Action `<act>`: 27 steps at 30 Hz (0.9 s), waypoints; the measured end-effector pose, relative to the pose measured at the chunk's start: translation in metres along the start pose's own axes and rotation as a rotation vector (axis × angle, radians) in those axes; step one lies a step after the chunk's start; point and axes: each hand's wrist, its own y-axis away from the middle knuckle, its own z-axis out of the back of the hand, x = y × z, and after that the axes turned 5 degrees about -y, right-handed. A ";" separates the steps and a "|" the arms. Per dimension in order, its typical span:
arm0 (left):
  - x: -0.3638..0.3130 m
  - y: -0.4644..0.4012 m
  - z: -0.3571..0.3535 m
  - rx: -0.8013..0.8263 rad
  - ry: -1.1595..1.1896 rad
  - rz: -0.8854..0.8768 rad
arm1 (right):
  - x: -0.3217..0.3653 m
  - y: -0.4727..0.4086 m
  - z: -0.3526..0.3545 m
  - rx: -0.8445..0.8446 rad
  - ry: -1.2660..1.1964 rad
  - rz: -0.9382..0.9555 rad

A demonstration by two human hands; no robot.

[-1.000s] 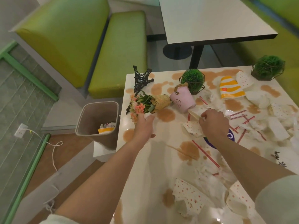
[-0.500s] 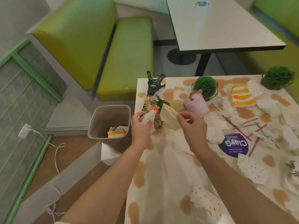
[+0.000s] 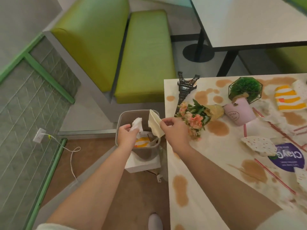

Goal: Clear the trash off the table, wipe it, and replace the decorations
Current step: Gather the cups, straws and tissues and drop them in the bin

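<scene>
I am seeing everything through a single head-worn camera, which is looking forward and steeply down from above my outstretched arms. It is sitting close over the bin on the floor, which is falling near the middle of the frame, while the stained counter is running off the right edge. The green bench is filling the upper middle. No second view is sharing this scene.
</scene>
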 end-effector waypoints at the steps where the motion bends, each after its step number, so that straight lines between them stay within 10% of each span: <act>1: 0.004 -0.005 0.003 0.033 -0.010 0.008 | 0.000 -0.002 -0.009 0.005 0.014 -0.002; 11: 0.016 -0.008 0.017 0.081 -0.034 -0.061 | -0.029 0.011 -0.044 0.269 0.277 -0.079; 27: -0.005 0.121 -0.095 0.327 -0.138 -0.228 | -0.053 0.044 0.132 -0.013 0.178 -0.104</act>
